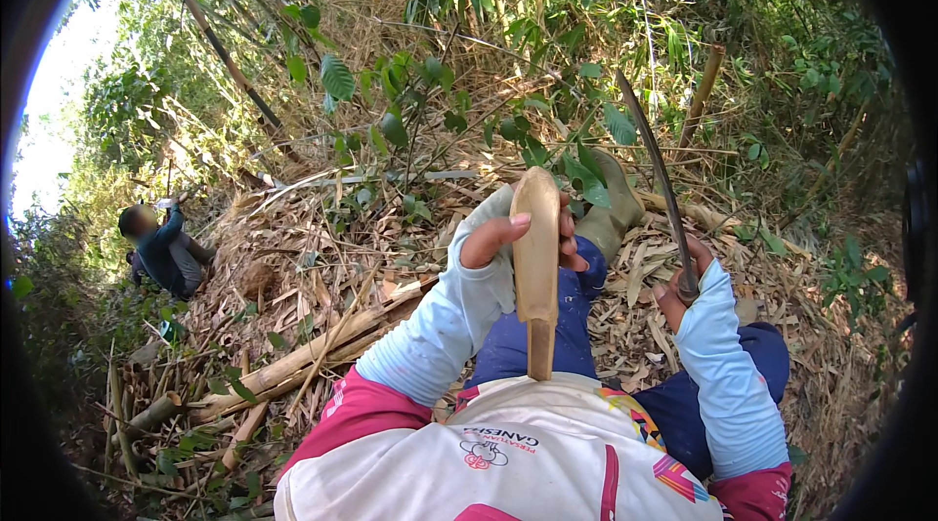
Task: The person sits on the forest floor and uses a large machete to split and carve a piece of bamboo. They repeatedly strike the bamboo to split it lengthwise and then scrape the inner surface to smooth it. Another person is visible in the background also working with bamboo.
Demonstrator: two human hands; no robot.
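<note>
My left hand (500, 233) grips a pale, flat piece of split bamboo (536, 257), held upright with its rounded end up and its narrow end down near my shirt. My right hand (682, 282) is closed on the handle of a long, thin curved blade (653, 160) that points up and away. Both arms wear light blue sleeves. My legs in blue trousers stretch forward over the leaf litter, and one olive rubber boot (614, 213) shows behind the bamboo piece.
The slope is covered in dry bamboo leaves and husks. Fallen bamboo poles (303, 355) lie to my left. Another person (161, 248) crouches at the far left. A cut bamboo stump (705, 91) stands up right, with dense green foliage behind.
</note>
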